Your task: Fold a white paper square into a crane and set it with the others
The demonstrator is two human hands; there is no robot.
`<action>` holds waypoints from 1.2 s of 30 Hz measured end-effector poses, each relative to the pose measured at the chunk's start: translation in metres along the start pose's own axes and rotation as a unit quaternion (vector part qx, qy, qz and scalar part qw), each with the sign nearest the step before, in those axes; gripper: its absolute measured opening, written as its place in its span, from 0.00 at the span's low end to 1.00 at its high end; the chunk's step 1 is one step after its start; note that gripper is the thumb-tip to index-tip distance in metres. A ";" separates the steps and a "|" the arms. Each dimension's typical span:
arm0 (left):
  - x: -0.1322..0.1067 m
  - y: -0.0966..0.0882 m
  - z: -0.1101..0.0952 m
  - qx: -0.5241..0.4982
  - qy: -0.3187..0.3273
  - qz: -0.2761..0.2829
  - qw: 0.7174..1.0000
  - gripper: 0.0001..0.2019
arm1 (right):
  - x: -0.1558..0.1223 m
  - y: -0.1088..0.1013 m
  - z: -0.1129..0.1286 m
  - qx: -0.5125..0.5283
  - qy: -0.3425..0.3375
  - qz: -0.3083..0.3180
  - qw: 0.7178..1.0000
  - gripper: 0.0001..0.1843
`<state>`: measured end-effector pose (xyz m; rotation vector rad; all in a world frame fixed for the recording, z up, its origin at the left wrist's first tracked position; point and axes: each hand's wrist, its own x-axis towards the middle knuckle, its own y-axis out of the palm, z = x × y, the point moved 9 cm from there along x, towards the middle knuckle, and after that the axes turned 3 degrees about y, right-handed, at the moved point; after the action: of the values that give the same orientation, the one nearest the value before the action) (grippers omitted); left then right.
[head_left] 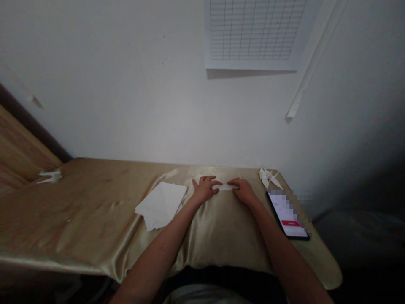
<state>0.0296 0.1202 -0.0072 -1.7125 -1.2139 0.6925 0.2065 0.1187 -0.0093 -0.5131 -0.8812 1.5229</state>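
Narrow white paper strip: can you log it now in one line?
narrow white paper strip: between hands; left hand: touching left end; right hand: touching right end; white paper sheets: left; black-edged rectangular phone: right

Left hand [205, 189], right hand [244, 191] and forearms [171, 245] are bare; the garment [205, 294] looks greyish.

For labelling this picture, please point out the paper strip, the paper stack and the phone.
Paper strip [225, 187], head view: its uncovered middle.
Paper stack [165, 202], head view: the top sheet.
Phone [284, 214], head view: its lit screen.
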 end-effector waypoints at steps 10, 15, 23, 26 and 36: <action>-0.006 -0.004 -0.004 0.001 0.018 -0.031 0.999 0.16 | -0.006 0.003 0.004 -0.053 -0.033 -0.005 0.998 0.23; -0.007 -0.003 -0.005 0.005 0.034 -0.038 0.999 0.16 | -0.010 0.000 0.015 -0.069 -0.068 -0.019 0.995 0.16; -0.004 -0.006 -0.005 -0.002 0.032 -0.058 0.998 0.12 | -0.013 -0.008 0.026 -0.093 -0.086 -0.044 0.991 0.14; -0.005 -0.008 -0.006 -0.009 0.026 -0.065 0.998 0.13 | -0.013 -0.010 0.027 -0.103 -0.084 -0.057 0.989 0.12; -0.014 -0.035 -0.021 -0.056 0.042 -0.226 0.972 0.07 | -0.017 -0.024 0.023 0.006 -0.016 -0.151 0.988 0.11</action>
<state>0.0270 0.1038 0.0332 -1.4594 -1.5364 0.2770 0.2073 0.0965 0.0208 -0.3288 -0.9286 1.2621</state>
